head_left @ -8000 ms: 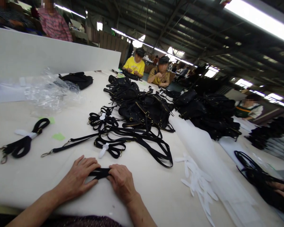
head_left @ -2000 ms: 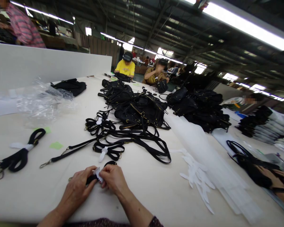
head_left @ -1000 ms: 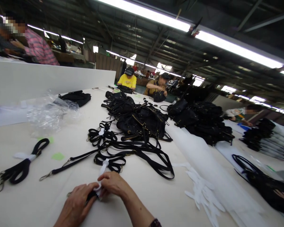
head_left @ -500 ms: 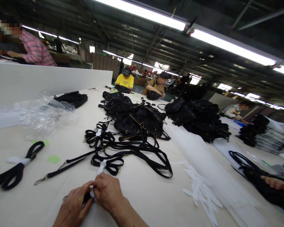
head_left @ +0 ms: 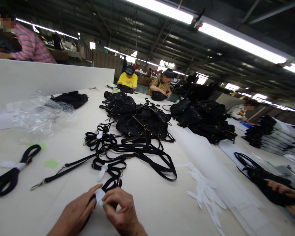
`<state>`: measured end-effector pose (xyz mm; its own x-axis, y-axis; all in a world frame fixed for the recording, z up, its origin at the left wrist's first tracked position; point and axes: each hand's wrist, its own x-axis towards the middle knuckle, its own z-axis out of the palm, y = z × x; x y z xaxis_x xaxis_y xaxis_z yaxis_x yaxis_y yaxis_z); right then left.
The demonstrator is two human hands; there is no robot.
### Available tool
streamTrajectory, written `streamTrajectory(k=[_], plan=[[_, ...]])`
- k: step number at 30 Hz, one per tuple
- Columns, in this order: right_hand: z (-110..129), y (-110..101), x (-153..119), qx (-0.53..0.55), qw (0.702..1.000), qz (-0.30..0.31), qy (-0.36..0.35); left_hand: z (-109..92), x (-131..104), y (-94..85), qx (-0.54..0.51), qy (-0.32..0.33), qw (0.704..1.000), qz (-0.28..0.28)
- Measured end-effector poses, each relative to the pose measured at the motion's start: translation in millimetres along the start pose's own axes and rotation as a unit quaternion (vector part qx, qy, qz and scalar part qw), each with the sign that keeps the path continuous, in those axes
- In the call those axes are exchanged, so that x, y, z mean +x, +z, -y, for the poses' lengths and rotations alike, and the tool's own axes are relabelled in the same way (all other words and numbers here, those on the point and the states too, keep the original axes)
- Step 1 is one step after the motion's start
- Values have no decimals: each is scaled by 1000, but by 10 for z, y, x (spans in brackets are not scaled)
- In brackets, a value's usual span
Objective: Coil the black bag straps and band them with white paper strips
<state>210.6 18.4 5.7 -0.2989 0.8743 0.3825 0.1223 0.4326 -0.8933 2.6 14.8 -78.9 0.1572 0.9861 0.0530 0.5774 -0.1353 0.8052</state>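
1. Bottom centre: left hand [head_left: 75, 213] and right hand [head_left: 121, 209] pinch a white tab [head_left: 99, 196] around a folded strap [head_left: 111, 184], fingers closed.
2. Bundled straps [head_left: 108, 167] lie just above; one loose strap [head_left: 61, 172] left of them remains unfolded.

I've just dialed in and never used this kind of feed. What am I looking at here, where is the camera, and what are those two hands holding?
There is no machine: the camera sits on a person's head, looking forward and down at their own bare hands. The left hand and right hand together pinch a folded black strap with a white tie around it. On the pale table lie more bundled straps, a heap of black bags, white paper strips and clear plastic wrap. Other people work farther along; a co-worker's hand shows at the right.
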Motion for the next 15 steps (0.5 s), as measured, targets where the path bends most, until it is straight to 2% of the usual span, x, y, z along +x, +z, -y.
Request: streamTrajectory(k=[1, 3, 5, 8, 10, 12, 13, 15], plan=[[52, -21, -2, 16, 1000, 2, 13, -47, 24, -16, -74, -44, 996, 18], [150, -60, 6, 60, 996, 24, 55, -152, 65, -67, -228, -120, 965, 56], [223, -113, 23, 77, 991, 71, 79, -267, 71, -137, -354, -170, 916, 83], [241, -228, 23, -23, 987, 152, 46, -434, -11, -227, -491, -219, 836, 105], [163, -293, -22, -109, 975, 194, 9, -534, -97, -242, -563, -225, 782, 143], [9, -310, -115, -161, 961, 223, -13, -632, -177, -230, -603, -204, 744, 201], [-89, -294, -176, -182, 958, 220, -11, -680, -208, -226, -607, -188, 737, 229], [-292, -224, -305, -225, 956, 186, 20, -766, -245, -244, -590, -160, 743, 272]])
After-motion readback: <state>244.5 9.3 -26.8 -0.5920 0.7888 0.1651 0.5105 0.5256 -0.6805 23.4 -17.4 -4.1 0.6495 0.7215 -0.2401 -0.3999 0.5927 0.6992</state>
